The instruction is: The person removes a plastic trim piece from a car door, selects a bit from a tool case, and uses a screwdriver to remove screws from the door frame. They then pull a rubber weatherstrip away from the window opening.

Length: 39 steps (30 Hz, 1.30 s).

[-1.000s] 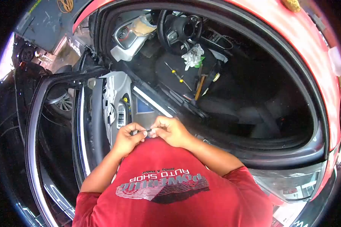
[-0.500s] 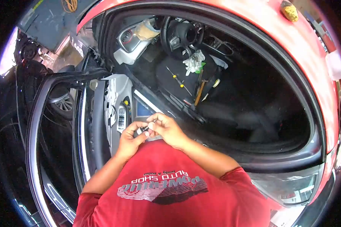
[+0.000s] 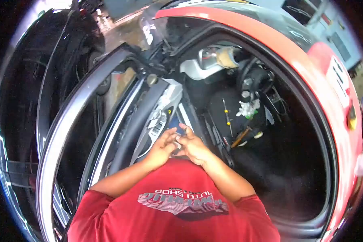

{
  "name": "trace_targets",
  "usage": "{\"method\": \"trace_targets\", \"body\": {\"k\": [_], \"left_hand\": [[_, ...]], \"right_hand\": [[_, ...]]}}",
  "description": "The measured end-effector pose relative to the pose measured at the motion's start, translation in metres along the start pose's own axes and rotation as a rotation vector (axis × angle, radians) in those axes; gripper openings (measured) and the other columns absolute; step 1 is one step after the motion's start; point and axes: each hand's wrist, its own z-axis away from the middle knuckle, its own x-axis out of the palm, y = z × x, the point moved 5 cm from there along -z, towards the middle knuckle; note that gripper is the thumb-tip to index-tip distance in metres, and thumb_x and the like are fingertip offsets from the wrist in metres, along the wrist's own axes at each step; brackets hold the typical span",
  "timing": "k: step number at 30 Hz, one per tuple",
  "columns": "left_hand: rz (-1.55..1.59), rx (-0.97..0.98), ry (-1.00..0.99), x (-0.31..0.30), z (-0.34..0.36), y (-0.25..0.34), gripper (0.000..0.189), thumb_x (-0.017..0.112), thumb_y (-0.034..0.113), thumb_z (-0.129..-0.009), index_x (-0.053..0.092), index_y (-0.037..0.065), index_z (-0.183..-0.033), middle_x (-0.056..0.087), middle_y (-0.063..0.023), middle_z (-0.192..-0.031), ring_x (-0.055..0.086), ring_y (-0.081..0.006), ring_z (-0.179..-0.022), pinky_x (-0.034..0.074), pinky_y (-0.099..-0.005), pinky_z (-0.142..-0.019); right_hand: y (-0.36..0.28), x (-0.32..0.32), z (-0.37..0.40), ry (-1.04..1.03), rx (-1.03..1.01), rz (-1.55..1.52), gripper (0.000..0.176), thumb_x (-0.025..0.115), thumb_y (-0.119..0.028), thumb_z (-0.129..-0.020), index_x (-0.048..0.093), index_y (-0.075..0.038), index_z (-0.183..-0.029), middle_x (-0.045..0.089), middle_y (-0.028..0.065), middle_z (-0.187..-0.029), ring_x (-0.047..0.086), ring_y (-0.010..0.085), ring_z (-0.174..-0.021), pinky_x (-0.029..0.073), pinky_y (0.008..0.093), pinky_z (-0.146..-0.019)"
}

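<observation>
My left hand (image 3: 164, 147) and my right hand (image 3: 192, 148) meet in front of my red shirt, fingers curled toward each other. Between them shows a small, light-coloured piece (image 3: 177, 144), mostly covered by the fingers; I cannot tell what it is. My right thumb presses near it while the index finger points up. Just beyond my left hand lies the grey inner door panel (image 3: 172, 92) with its window switches (image 3: 159, 124).
On the dark car seat lie a yellow-and-black screwdriver (image 3: 227, 117), a wooden-handled tool (image 3: 242, 137) and a crumpled white wrapper (image 3: 245, 109). Behind stands the steering wheel (image 3: 243, 76). The silver-edged door frame (image 3: 64, 133) rises at left; the red car roof edge (image 3: 286, 44) arches at right.
My view has swung, so the car interior sits further right. My hands remain together, but the small piece is more covered and my fingers have shifted around it.
</observation>
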Motion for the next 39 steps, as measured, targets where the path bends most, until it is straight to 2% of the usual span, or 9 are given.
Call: {"method": "trace_targets", "body": {"k": [2, 5, 11, 17, 21, 25, 27, 32, 39], "left_hand": [[0.183, -0.202, 0.103, -0.024, -0.014, 0.002, 0.039, 0.068, 0.017, -0.106, 0.066, 0.002, -0.141, 0.073, -0.0040, -0.116, 0.069, -0.0136, -0.096, 0.057, -0.0292, -0.080], [0.102, -0.224, 0.122, -0.055, -0.032, 0.006, 0.026, 0.067, 0.014, -0.108, 0.072, 0.000, -0.129, 0.075, -0.0072, -0.106, 0.066, -0.0124, -0.092, 0.053, -0.0290, -0.083], [0.248, -0.051, 0.352, -0.110, -0.057, 0.034, 0.011, 0.076, 0.013, -0.104, 0.072, 0.004, -0.101, 0.075, -0.0036, -0.090, 0.068, -0.0112, -0.079, 0.056, -0.0294, -0.071], [0.197, -0.048, 0.460, -0.128, -0.085, 0.060, 0.018, 0.077, 0.021, -0.104, 0.072, 0.005, -0.099, 0.074, -0.0026, -0.085, 0.073, -0.0137, -0.082, 0.057, -0.0300, -0.070], [0.369, -0.077, 0.382, -0.139, -0.116, 0.067, 0.024, 0.074, 0.028, -0.107, 0.072, 0.004, -0.104, 0.073, -0.0040, -0.089, 0.072, -0.0151, -0.080, 0.057, -0.0300, -0.073], [-0.058, -0.011, 0.571, -0.154, -0.151, 0.077, 0.026, 0.076, 0.025, -0.104, 0.071, 0.001, -0.111, 0.075, -0.0063, -0.093, 0.073, -0.0164, -0.080, 0.058, -0.0331, -0.074], [-0.936, 0.176, 0.975, -0.166, -0.155, 0.100, 0.034, 0.079, 0.023, -0.099, 0.068, -0.003, -0.118, 0.079, -0.0098, -0.094, 0.075, -0.0174, -0.081, 0.060, -0.0353, -0.077], [-0.320, 0.172, 1.020, -0.194, -0.210, 0.042, 0.028, 0.077, -0.001, -0.095, 0.066, -0.006, -0.120, 0.082, -0.0176, -0.103, 0.081, -0.0219, -0.093, 0.062, -0.0344, -0.078], [-0.884, 0.186, 0.831, -0.164, -0.163, 0.046, 0.041, 0.081, 0.013, -0.094, 0.070, -0.001, -0.131, 0.077, -0.0245, -0.120, 0.077, -0.0353, -0.116, 0.059, -0.0447, -0.103]], "right_hand": [[-0.005, 0.018, -0.017, -0.047, 0.048, 0.334, 0.089, 0.067, -0.016, -0.109, 0.010, -0.018, -0.178, 0.060, 0.0165, -0.151, 0.065, 0.0252, -0.124, 0.062, 0.0374, -0.084], [0.017, 0.022, -0.066, -0.182, -0.186, 0.695, 0.085, 0.064, -0.014, -0.112, 0.011, -0.012, -0.178, 0.053, 0.0190, -0.154, 0.057, 0.0225, -0.138, 0.059, 0.0371, -0.096], [-0.032, 0.054, -0.077, -0.159, 0.009, 0.524, 0.074, 0.073, -0.004, -0.103, 0.035, -0.005, -0.166, 0.065, 0.0150, -0.140, 0.071, 0.0166, -0.090, 0.056, 0.0312, -0.073], [-0.133, 0.049, -0.131, -0.241, -0.795, 1.128, 0.039, 0.078, -0.004, -0.097, 0.070, -0.004, -0.136, 0.077, 0.0093, -0.121, 0.070, 0.0108, -0.085, 0.056, 0.0293, -0.069], [-0.187, 0.067, -0.154, -0.322, -0.203, 0.986, 0.037, 0.077, -0.008, -0.099, 0.071, -0.004, -0.136, 0.071, 0.0010, -0.092, 0.060, 0.0078, -0.073, 0.050, 0.0280, -0.066], [-0.228, 0.066, -0.204, -0.351, -0.519, 1.256, 0.039, 0.072, 0.000, -0.100, 0.068, -0.008, -0.137, 0.066, 0.0000, -0.098, 0.063, 0.0100, -0.077, 0.054, 0.0287, -0.069], [-0.243, 0.058, -0.236, -0.311, -0.567, 1.166, 0.039, 0.071, 0.002, -0.100, 0.065, -0.006, -0.138, 0.066, 0.0018, -0.101, 0.065, 0.0110, -0.080, 0.056, 0.0288, -0.072], [-0.202, 0.029, -0.304, -0.345, -0.229, 0.816, 0.041, 0.065, 0.007, -0.099, 0.060, -0.004, -0.138, 0.070, 0.0148, -0.116, 0.077, 0.0249, -0.096, 0.065, 0.0388, -0.087], [-0.174, -0.054, -0.345, -0.261, -0.037, 0.308, 0.043, 0.065, -0.001, -0.101, 0.050, -0.007, -0.141, 0.070, 0.0174, -0.125, 0.072, 0.0281, -0.105, 0.062, 0.0459, -0.095]]}}
